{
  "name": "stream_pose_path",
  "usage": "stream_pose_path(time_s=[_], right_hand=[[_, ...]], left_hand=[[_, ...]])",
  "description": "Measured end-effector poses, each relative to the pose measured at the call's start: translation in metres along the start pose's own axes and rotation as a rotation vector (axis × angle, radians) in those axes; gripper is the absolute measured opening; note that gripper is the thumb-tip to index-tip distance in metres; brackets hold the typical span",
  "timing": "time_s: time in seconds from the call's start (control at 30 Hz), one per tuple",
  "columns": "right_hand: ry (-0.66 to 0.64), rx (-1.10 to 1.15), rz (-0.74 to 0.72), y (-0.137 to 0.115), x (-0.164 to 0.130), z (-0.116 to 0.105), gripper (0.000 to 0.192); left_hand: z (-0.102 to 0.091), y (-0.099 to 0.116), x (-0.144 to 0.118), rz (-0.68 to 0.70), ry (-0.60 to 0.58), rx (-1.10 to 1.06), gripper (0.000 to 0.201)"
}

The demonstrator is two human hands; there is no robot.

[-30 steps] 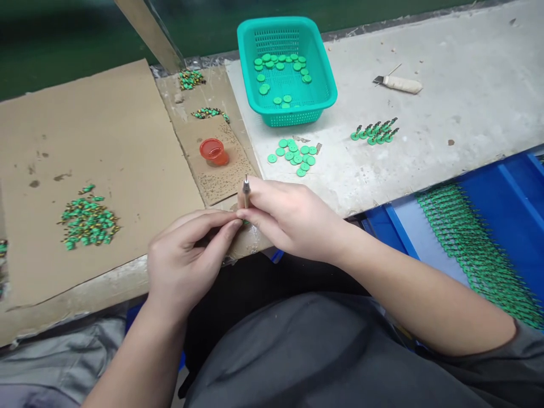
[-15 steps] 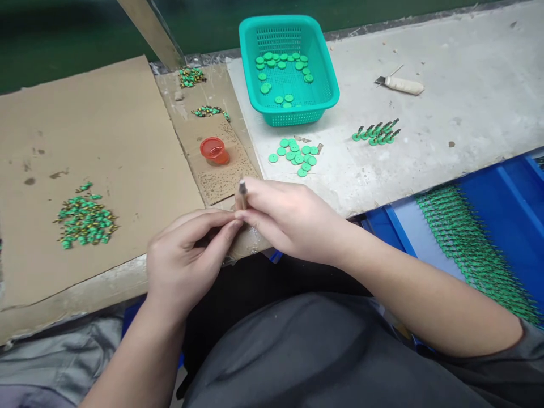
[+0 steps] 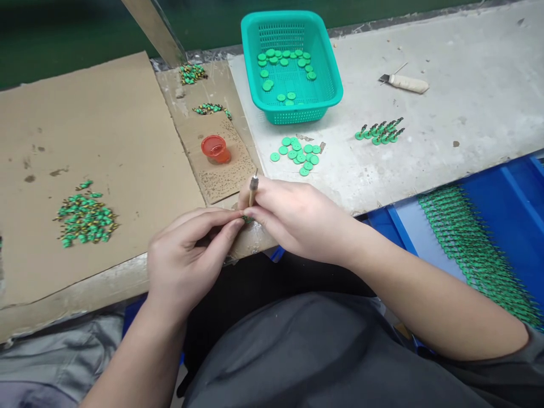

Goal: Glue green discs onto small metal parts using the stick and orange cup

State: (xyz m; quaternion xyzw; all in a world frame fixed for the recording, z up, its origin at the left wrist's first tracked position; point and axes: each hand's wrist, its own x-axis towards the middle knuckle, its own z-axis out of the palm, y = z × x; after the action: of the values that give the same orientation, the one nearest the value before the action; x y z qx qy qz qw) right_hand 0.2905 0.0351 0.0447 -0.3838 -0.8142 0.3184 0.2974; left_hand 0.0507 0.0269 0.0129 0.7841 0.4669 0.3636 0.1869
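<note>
My left hand [image 3: 191, 243] is closed, thumb and forefinger pinching a tiny green piece [image 3: 246, 218], mostly hidden by the fingertips. Against it rests my right hand [image 3: 300, 218], closed around a thin wooden-handled tool [image 3: 253, 191] with a dark collar and a fine metal tip pointing up. Both sets of fingertips meet over the table's front edge. Just beyond them a small red cup [image 3: 216, 149] of liquid stands on a speckled cardboard piece [image 3: 229, 184]. Loose green discs [image 3: 296, 154] lie farther right.
A teal basket [image 3: 293, 115] holds more green discs. Small green-and-dark pieces [image 3: 87, 221] are heaped on cardboard at left. Several upright pieces on discs [image 3: 380, 133] stand right, near a knife with a wrapped handle [image 3: 408, 84]. Many similar pieces [image 3: 480, 255] fill a blue tray lower right.
The tool in my right hand has shifted slightly right, and its metal tip now shows. A bit of green has become visible between the fingertips. The view has moved slightly.
</note>
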Motion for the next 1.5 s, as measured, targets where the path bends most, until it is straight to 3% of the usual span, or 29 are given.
stream_pose_path(time_s=[0.93, 1.0, 1.07, 1.13, 1.2, 1.3, 1.5], right_hand=[[-0.014, -0.028, -0.058, 0.005, 0.002, 0.003, 0.019], [0.064, 0.054, -0.050, 0.006, -0.003, 0.004, 0.018], [0.251, 0.192, 0.013, 0.006, -0.012, 0.005, 0.017], [0.461, 0.351, 0.129, 0.005, -0.024, 0.006, 0.017], [0.550, 0.508, 0.209, 0.005, -0.037, 0.008, 0.017], [0.542, 0.620, 0.264, 0.009, -0.052, 0.011, 0.019], [0.518, 0.557, 0.304, 0.017, -0.060, 0.018, 0.030]], left_hand=[[0.001, 0.001, 0.004, 0.017, -0.004, -0.014, 0.008], [0.001, 0.002, 0.005, -0.019, -0.007, -0.039, 0.009], [-0.001, 0.004, 0.007, -0.087, -0.020, -0.073, 0.010], [-0.007, 0.009, 0.009, -0.185, -0.034, -0.139, 0.012], [-0.017, 0.016, 0.012, -0.303, -0.055, -0.275, 0.013], [-0.037, 0.032, 0.016, -0.430, -0.110, -0.547, 0.023], [-0.064, 0.063, 0.017, -0.510, -0.262, -0.894, 0.033]])
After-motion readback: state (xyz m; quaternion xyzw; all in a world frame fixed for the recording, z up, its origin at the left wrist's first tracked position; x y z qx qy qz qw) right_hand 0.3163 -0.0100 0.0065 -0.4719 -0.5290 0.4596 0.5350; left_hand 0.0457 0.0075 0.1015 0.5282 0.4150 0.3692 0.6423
